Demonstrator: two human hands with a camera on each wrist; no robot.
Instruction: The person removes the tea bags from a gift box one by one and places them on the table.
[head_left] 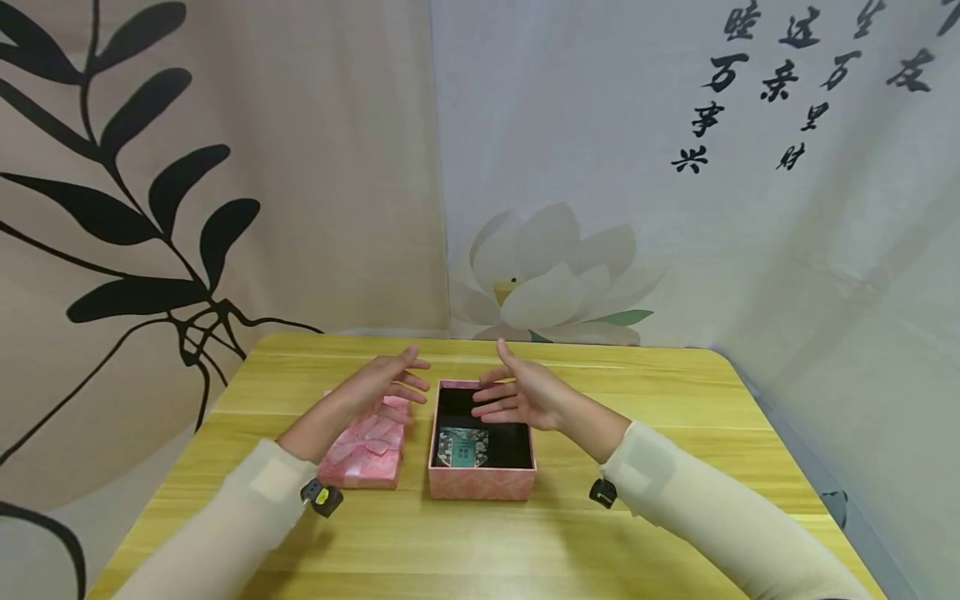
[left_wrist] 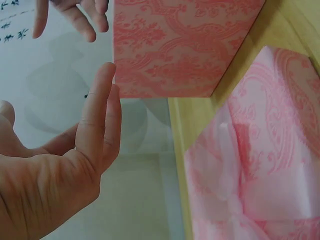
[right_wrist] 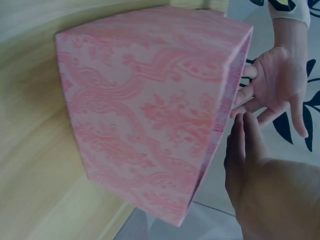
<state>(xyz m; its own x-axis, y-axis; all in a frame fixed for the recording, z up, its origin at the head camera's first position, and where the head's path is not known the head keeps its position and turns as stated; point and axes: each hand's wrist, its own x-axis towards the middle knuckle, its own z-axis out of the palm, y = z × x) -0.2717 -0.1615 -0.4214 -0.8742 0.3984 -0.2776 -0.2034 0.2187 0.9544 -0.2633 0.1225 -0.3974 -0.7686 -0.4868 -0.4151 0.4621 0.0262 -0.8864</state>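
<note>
A pink patterned gift box [head_left: 482, 483] stands uncovered on the table, its inside black. Within it, toward the near left, lies a small dark floral box [head_left: 462, 447] with a teal label. Left of the gift box is its pink lid [head_left: 367, 454], topped with a ribbon bow. My left hand [head_left: 386, 385] hovers above the lid, fingers loosely spread and holding nothing. Over the gift box's right side hangs my right hand [head_left: 525, 393], palm facing left, thumb up, also empty. In the right wrist view the gift box [right_wrist: 145, 110] shows its side wall beside the right hand [right_wrist: 275, 175].
The yellow wood-grain table [head_left: 637, 517] carries both box parts. Behind it hangs a pale curtain [head_left: 345, 167] printed with dark leaves, a lotus and writing. Each sleeve bears a small black wrist device [head_left: 602, 492].
</note>
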